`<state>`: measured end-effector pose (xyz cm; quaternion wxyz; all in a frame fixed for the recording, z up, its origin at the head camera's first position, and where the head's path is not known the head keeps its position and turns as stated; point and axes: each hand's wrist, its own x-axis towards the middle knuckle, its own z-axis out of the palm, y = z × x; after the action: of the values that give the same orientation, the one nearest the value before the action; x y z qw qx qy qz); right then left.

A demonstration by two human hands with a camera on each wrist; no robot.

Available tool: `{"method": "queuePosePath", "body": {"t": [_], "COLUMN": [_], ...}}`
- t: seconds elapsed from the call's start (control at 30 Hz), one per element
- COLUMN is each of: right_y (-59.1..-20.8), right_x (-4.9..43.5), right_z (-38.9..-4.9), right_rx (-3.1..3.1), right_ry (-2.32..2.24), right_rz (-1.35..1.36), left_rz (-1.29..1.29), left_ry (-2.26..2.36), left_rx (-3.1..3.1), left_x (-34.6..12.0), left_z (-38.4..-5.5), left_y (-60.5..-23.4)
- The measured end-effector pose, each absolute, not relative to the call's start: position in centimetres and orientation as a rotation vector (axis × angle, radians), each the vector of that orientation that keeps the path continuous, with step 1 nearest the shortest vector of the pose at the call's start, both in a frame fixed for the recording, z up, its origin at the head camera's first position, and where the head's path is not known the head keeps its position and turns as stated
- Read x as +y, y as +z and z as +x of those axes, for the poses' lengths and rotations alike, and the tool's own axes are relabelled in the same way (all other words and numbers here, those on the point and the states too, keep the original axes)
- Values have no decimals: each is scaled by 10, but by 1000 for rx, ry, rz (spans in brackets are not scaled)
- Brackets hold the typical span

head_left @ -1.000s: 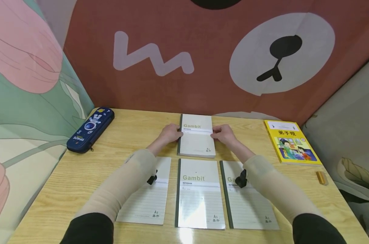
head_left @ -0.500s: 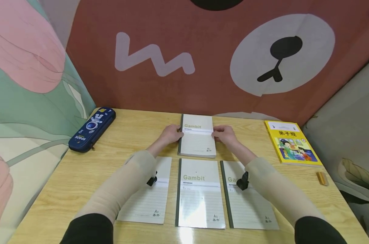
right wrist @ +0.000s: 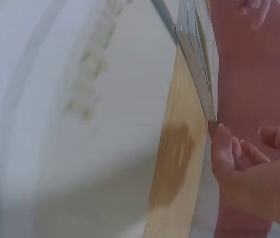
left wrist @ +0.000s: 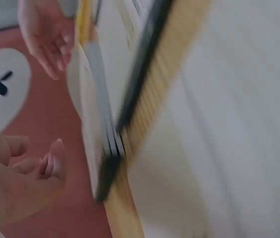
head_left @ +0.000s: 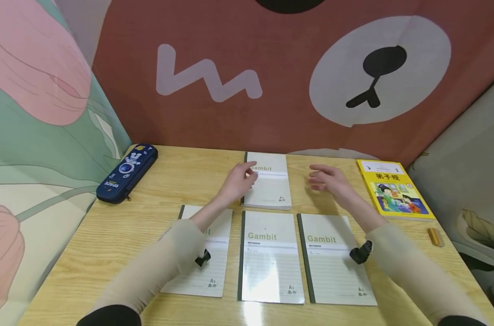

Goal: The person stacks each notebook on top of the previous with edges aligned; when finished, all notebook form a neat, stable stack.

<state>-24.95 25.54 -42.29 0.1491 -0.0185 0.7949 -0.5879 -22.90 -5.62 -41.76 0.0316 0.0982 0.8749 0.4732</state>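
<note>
A small stack of Gambit notebooks [head_left: 268, 192] lies at the back middle of the table; its layered edges show in the right wrist view. My left hand [head_left: 236, 182] hovers over the stack's left side, fingers loosely bent and holding nothing. To the right of the stack, apart from it, my right hand [head_left: 331, 182] is raised with loosely bent fingers, its shadow on the wood. In front lie three more notebooks in a row: a left notebook [head_left: 216, 267], partly hidden by my left forearm, a middle notebook [head_left: 269, 267] and a right notebook [head_left: 336, 271].
A dark blue pencil case [head_left: 126, 174] lies at the back left of the wooden table [head_left: 181, 181]. On the right are a yellow book [head_left: 394, 190] and a small orange-brown object [head_left: 435, 237]. A printed wall covering [head_left: 279, 113] rises behind the table's back edge.
Both hands have let go of the notebook stack's sides. The left hand has lifted over its left part, and the right hand has moved away to the right. The stack stays in place.
</note>
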Motion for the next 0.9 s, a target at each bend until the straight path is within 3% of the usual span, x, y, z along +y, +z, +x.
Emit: {"method": "queuePosePath", "body": {"t": [0.43,0.9], "right_y": [-417,-415], "right_x": [315,352], "right_z": [-202,-158], "right_rx": [2366,2312], "right_ry": [-1536,-1449], "right_rz": [-124,-144], "left_rz": [264,167], "left_ry": [1596,1629], "left_rx": [2316,2060], "left_x": [-5,48], "left_z": [-165,-129], "left_y": [-430,-434]}}
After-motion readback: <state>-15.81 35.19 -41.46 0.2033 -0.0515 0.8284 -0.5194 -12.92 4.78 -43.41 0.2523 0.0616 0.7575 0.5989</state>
